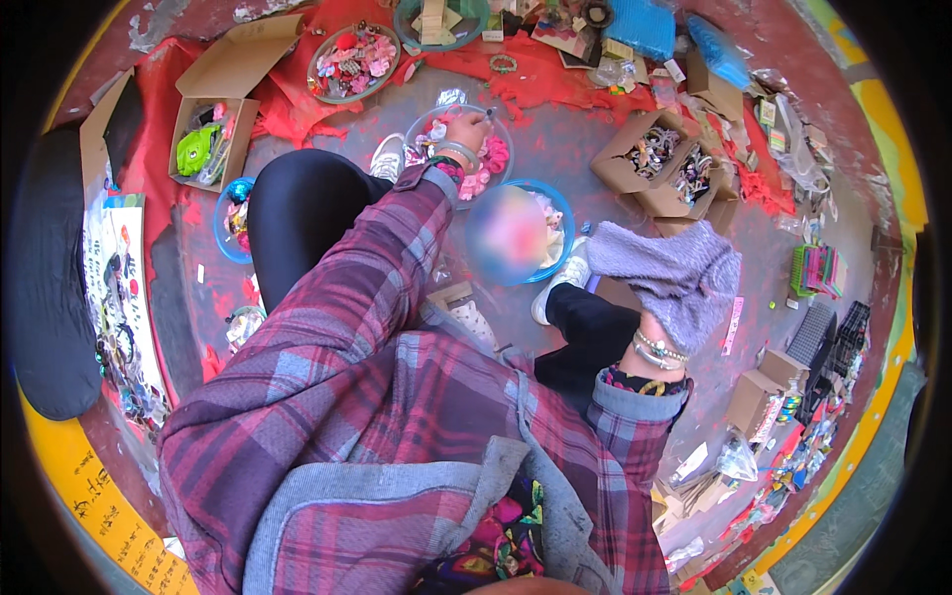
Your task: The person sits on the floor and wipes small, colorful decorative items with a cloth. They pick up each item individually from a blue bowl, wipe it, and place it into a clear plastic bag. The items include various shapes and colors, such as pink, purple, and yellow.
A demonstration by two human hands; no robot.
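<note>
My left hand [464, 131] reaches over a clear round basin [409, 139] of pink and red fabric hair ties [493, 154]. Its fingers are closed near a small dark thing that I cannot make out. At the right, a grey fluffy cloth [684, 273] covers my right hand [652, 328], and only the braceleted wrist end shows. The cloth hangs on that hand, its far end stretching left above my shoe. Between the hands stands a blue basin [569, 213] with pale fabric pieces, partly hidden by a blurred patch.
Open cardboard boxes [684, 203] with dark hair accessories stand at the right. Another basin [355, 96] of pink pieces lies far left, near a box [203, 183] with a green item. A small blue basin [220, 233] sits beside my left knee. Colourful plastic baskets [815, 270] are farther right.
</note>
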